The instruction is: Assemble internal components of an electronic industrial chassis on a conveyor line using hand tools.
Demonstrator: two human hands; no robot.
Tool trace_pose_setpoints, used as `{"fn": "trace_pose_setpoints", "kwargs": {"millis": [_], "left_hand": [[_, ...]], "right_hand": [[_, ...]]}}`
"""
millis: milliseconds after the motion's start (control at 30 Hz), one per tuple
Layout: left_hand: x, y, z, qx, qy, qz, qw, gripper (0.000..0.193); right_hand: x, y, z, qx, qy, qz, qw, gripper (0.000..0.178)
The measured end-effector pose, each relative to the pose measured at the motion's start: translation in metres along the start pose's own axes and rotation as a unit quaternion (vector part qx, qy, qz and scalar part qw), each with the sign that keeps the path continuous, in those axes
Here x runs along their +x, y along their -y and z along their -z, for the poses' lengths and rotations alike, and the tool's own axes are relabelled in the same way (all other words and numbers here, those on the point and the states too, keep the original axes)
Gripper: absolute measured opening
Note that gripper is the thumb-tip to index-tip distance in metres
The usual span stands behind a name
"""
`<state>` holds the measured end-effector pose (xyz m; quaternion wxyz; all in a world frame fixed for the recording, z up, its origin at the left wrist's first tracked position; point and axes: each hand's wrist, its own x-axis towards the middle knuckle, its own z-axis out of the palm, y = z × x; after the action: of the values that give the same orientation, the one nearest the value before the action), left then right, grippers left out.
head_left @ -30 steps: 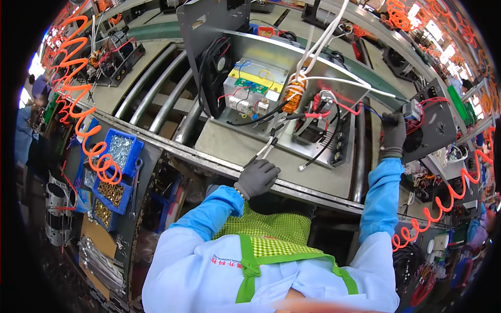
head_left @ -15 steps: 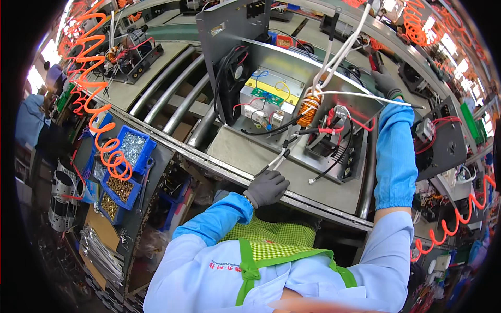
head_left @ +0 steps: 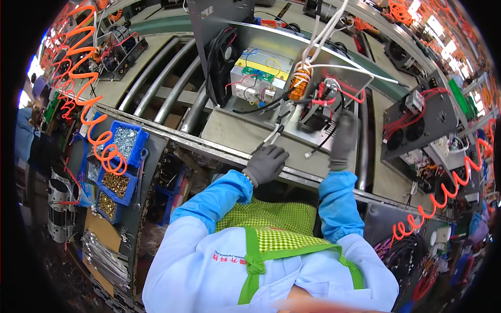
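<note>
An open grey metal chassis (head_left: 261,116) lies on the board in front of me, with a fan, a green circuit board (head_left: 258,74) and a copper-wound coil (head_left: 300,83) inside. My left hand (head_left: 266,165), in a dark grey glove, is at the board's near edge. Its fingers are curled over the lower end of a white cable (head_left: 273,137) that comes out of the chassis; the fingertips are partly hidden. My right hand (head_left: 343,140), gloved too, is smeared by motion above the chassis's near right corner, beside a black lead with a white connector (head_left: 308,155). Its fingers cannot be made out.
Blue bins (head_left: 131,145) of screws and brass fittings stand at the left, beside a coiled orange air hose (head_left: 93,99). Metal rollers (head_left: 169,78) run left of the board. Another chassis panel (head_left: 417,117) stands at the right. White cables rise from the coil.
My right hand has left a red-handled tool at the far right and come back toward me, to the chassis's near right corner. The left hand stays by the cable. The view has shifted slightly.
</note>
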<state>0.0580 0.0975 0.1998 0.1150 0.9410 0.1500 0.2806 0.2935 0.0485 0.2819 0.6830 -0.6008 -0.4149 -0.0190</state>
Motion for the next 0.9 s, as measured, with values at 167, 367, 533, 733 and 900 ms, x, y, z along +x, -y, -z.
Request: {"fn": "trace_pose_setpoints", "kwargs": {"millis": [167, 367, 533, 733, 900], "left_hand": [[0.029, -0.041, 0.034, 0.076, -0.090, 0.065, 0.991, 0.051], [0.049, 0.000, 0.018, 0.014, 0.085, 0.314, 0.945, 0.077], [0.051, 0.024, -0.016, -0.067, 0.119, 0.393, 0.909, 0.055], [0.046, 0.018, 0.020, -0.383, 0.047, 0.317, 0.866, 0.025], [0.071, 0.020, 0.086, -0.668, 0.041, 0.372, 0.644, 0.023]], "right_hand": [[-0.016, 0.001, -0.048, 0.039, 0.062, -0.081, 0.994, 0.036], [-0.039, -0.029, -0.075, 0.058, -0.004, -0.160, 0.985, 0.043], [-0.063, -0.021, -0.110, 0.006, -0.075, -0.100, 0.992, 0.048], [-0.028, -0.019, -0.093, -0.185, -0.083, -0.050, 0.978, 0.036], [-0.080, -0.026, -0.084, -0.020, 0.065, -0.107, 0.992, 0.039]]}}
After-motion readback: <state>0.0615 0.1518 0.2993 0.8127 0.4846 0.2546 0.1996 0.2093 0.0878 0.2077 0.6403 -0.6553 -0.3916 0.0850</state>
